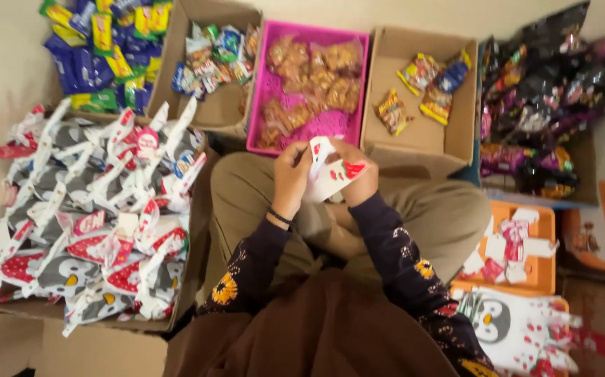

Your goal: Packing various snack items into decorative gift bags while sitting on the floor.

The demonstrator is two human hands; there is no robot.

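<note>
Both hands meet at centre frame over the lap. The left hand [292,174] and right hand [358,178] pinch a small white paper bag [327,174] with red print between them, fingers curled on its edges, top held up near the pink basket [264,105].

Risk, as judged: the thin bag could tear or crumple if the fingers pull the mouth apart too hard. It is held in the air, so a loose pinch would drop it onto the lap. The basket sits close ahead, so an elbow or wrist nudge could tip clear packs out.

Packages by place:
- Upper left: heap of blue, yellow and green snack packets [103,49].
- Upper centre-left: cardboard box [211,105] with small mixed-colour sachets.
- Upper centre: pink basket, clear packs of brown snacks [313,77].
- Upper centre-right: brown box [421,132] with 4 or so yellow and blue packets.
- Upper right: pile of dark glossy wrappers [547,98], purple and black.
- Left: big box of finished bags [93,216], white, grey and red, penguin print, tops twisted.
- Lower right: orange tray [543,276] with white and red tags, flat penguin-print bags [512,324] below.
</note>
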